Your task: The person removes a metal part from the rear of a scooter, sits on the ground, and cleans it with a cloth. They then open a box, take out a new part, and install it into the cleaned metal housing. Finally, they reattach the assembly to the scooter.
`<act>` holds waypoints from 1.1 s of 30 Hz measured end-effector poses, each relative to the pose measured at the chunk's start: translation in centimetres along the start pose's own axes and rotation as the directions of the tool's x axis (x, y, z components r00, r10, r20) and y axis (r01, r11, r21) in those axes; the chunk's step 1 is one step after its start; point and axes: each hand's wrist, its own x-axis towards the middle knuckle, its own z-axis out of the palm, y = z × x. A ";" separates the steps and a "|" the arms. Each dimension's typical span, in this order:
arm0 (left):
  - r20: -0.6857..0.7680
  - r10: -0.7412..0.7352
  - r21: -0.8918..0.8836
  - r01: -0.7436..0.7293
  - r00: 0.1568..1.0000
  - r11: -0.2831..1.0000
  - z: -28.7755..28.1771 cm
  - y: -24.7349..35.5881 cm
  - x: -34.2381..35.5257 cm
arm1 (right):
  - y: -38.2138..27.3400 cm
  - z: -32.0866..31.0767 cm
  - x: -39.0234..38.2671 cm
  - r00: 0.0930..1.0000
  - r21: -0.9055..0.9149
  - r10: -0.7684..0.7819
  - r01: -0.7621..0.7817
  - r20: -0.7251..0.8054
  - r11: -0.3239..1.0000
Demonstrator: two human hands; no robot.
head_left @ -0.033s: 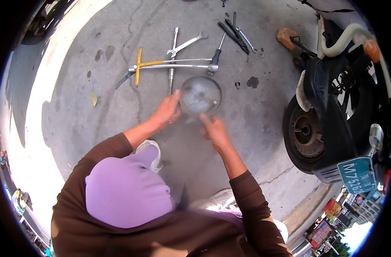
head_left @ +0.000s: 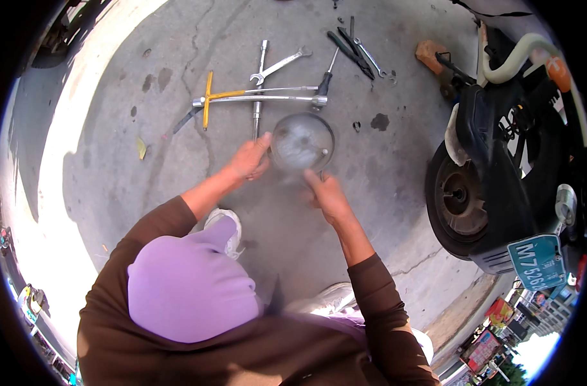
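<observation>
A round, dusty grey disc (head_left: 300,145), dish-like with a darker rim and a small pale knob near its lower right, is held above the concrete. It looks like a wheel hub or brake cover, but blur hides its exact kind. My left hand (head_left: 249,161) is closed at its left edge, thumb up along the rim. At the lower edge, my right hand (head_left: 329,194) is closed too, its thumb against the rim and its other fingers smeared by motion. The disc's underside is hidden.
Beyond the disc lie a yellow T-handle tool (head_left: 208,100), a long socket bar (head_left: 261,100), an open-end wrench (head_left: 280,66), a screwdriver (head_left: 325,82), pliers (head_left: 356,55) and a small wrench (head_left: 370,58). At right stands a black scooter (head_left: 509,174) with its wheel exposed; a brick (head_left: 430,56) lies beside it.
The disc has shifted slightly up and to the right. Both hands have moved very slightly with it, still at its rim.
</observation>
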 end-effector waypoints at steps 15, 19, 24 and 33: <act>0.449 -0.343 0.371 0.177 0.825 0.912 -5.5 4.2 0.1 | -1.6 -4.6 -0.2 0.941 -0.240 0.080 0.002 0.330 0.971; 0.066 -0.116 0.015 0.115 0.991 0.993 0.4 1.8 0.2 | 0.0 -1.4 0.7 0.999 0.071 -0.040 0.037 0.032 0.997; 0.389 -0.317 0.419 0.140 0.865 0.897 -5.9 3.8 0.5 | -1.4 -4.4 -0.1 0.943 -0.254 0.017 0.073 0.332 0.964; -0.032 -0.006 0.109 0.009 0.999 0.994 1.2 1.4 -0.3 | 0.8 -1.8 0.9 0.992 -0.097 -0.077 0.086 0.098 0.992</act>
